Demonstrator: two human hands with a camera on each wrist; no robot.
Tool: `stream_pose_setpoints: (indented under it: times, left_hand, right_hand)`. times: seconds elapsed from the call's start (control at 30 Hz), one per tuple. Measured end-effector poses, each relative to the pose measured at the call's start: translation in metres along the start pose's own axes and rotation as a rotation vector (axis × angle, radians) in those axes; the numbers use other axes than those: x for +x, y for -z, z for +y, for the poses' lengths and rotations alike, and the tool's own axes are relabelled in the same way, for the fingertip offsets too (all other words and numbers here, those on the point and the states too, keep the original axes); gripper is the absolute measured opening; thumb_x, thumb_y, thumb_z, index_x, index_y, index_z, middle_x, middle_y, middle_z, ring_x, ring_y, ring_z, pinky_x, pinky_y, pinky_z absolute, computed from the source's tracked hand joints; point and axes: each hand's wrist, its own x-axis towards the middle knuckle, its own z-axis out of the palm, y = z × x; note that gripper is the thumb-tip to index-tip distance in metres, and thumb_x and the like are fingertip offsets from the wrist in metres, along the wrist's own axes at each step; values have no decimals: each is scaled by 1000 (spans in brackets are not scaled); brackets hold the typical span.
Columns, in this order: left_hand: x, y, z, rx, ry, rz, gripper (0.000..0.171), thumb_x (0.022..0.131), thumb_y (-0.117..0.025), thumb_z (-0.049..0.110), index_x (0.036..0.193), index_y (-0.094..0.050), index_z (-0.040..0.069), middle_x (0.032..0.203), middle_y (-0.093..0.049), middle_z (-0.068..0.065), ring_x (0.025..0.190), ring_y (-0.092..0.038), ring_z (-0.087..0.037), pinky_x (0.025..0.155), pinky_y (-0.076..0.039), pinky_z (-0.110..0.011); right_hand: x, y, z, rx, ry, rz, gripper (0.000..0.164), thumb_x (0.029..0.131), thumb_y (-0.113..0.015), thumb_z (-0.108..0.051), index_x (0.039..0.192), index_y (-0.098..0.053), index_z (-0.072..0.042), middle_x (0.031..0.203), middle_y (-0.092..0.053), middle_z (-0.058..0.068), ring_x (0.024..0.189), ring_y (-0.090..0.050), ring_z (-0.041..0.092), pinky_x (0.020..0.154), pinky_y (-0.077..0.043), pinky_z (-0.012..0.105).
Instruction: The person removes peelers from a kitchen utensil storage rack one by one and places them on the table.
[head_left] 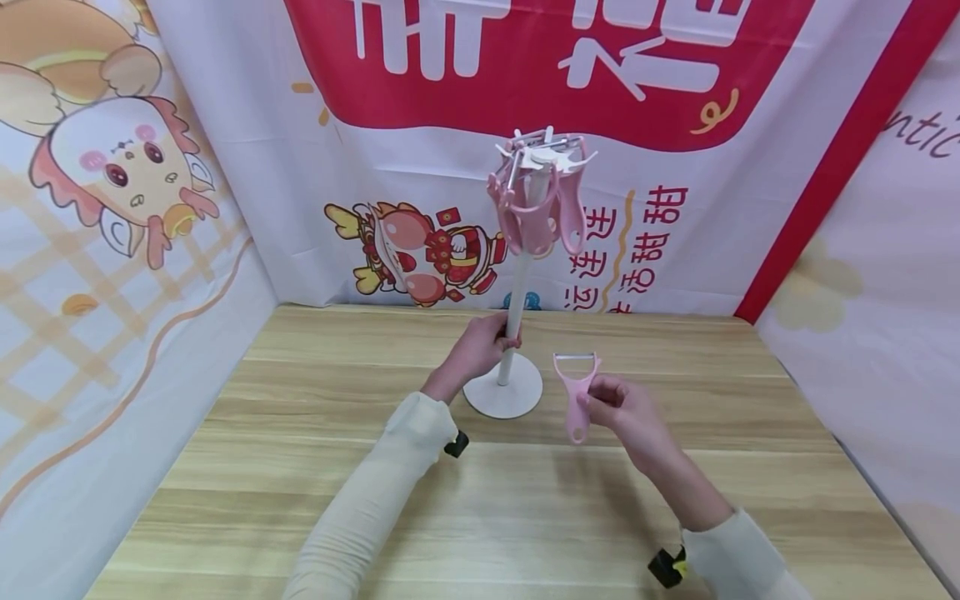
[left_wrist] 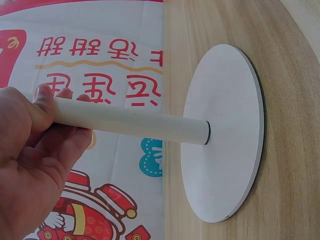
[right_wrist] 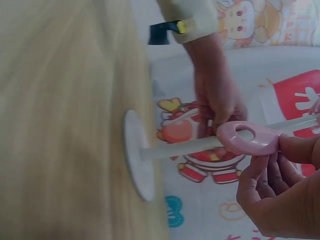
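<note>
My left hand (head_left: 480,346) grips the white pole (left_wrist: 130,122) of an upright stand, fingers curled round it above the round white base (head_left: 504,400). At the top of the pole, several pink peelers (head_left: 534,208) hang from a white hooked rack (head_left: 551,158). Between thumb and fingers, my right hand (head_left: 626,417) pinches one more pink peeler (head_left: 576,400) by its handle, to the right of the base. Its metal blade points up and away, and the holed handle end points down toward me. The right wrist view shows that handle end (right_wrist: 250,146) close up.
The stand's base sits on a wood-grain table (head_left: 337,467). Behind the table hangs a printed cloth (head_left: 420,158) with red lettering and cartoon figures, and the peelers overlap it in the head view. More printed cloth (head_left: 127,317) closes off the left side.
</note>
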Motion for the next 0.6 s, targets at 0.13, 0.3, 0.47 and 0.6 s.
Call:
stream_pose_setpoints:
  times: [0.13,0.3,0.47,0.6]
  left_hand:
    - [0,-1,-1,8,-7,1,3,98,-62,10,100,-63,8,94,-68,-3,97,-67,-20,99,-55,-44]
    - [0,0,0,3,-8,7,3,98,-61,9,100,-63,9,93,-68,-3,96,-66,-20,99,-55,-45]
    - [0,0,-1,-6,-12,9,4,98,-60,7,98,-63,9,92,-68,-3,95,-66,-20,99,-55,-44]
    - [0,0,-1,7,-18,5,3,98,-61,11,99,-63,9,93,-68,-3,96,-67,-20,98,-56,-44]
  right_hand:
    - [-3,-4,18,-14,-53,-46,25,93,-59,4,116,-57,16,97,-65,8,89,-63,13,81,-59,23]
    - [-7,-8,36,-28,-121,-76,28,92,-59,5,118,-56,17,100,-66,13,89,-65,15,82,-60,27]
    - [-10,-11,52,-99,-157,-125,24,92,-61,3,114,-59,14,94,-67,10,83,-64,13,74,-59,24]
    - [-10,-12,64,-153,-146,-176,16,91,-62,3,104,-61,12,83,-65,5,75,-59,10,63,-53,20]
